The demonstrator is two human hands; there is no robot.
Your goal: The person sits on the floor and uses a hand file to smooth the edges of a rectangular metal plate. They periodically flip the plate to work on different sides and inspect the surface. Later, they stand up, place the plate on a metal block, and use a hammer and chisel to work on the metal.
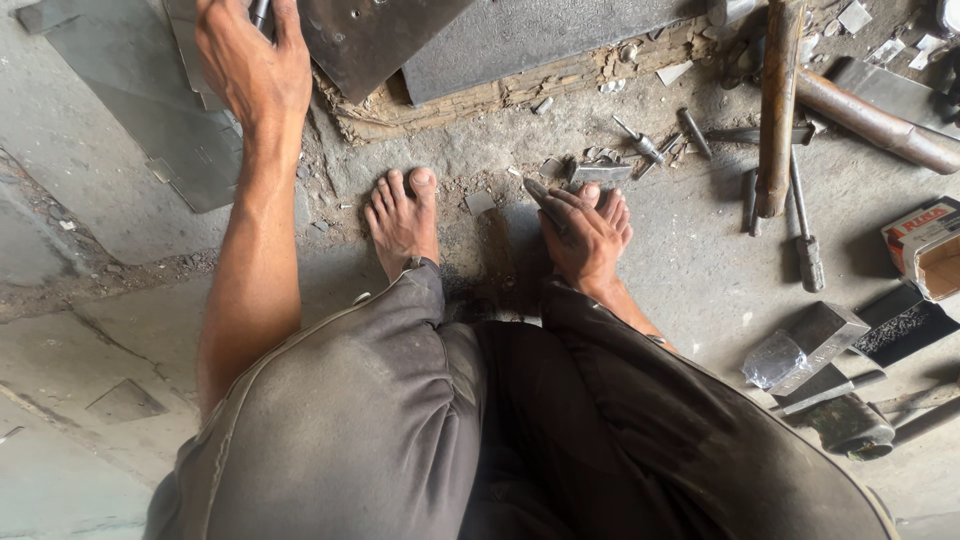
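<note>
Metal rod [260,12] gripped — left hand [250,70] curled closed.

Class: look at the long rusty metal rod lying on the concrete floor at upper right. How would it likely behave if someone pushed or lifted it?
The rusty rod looks like thick solid metal, so probably heavy and stiff. Its round shape suggests it could roll if nudged sideways, though the tools beside it might stop it. The rough rust likely gives a firm, non-slippery grip.

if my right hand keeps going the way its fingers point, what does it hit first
Probably the small grey metal block on the floor just beyond the right hand, which rests on the right foot; depth is hard to judge.
</note>
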